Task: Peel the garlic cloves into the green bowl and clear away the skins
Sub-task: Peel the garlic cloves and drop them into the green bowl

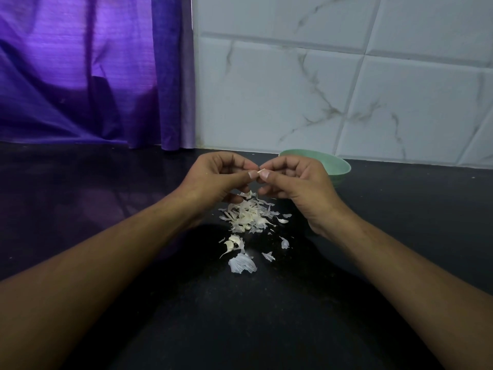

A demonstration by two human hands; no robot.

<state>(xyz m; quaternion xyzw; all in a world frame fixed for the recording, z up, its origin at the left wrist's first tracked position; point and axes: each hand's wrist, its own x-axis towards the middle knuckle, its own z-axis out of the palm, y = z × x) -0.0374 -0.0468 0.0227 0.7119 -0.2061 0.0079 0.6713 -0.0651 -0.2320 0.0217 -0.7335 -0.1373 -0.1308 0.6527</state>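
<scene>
While the left hand (213, 177) and the right hand (296, 182) are both pinching one garlic clove (258, 172) (mostly hidden, only a pale sliver showing) between thumb and curled fingers above the skins (248, 217), the green bowl (340, 166) is sitting just behind the right hand. The grip is looking slight, so the clove is probably risking a slip into that litter.

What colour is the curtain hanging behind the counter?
Purple, with a slight sheen. The curtain shows plainly in the head view, the only one here.

Garlic clove (258, 172) above pale skins (246, 216), near green bowl (339, 166)
</scene>
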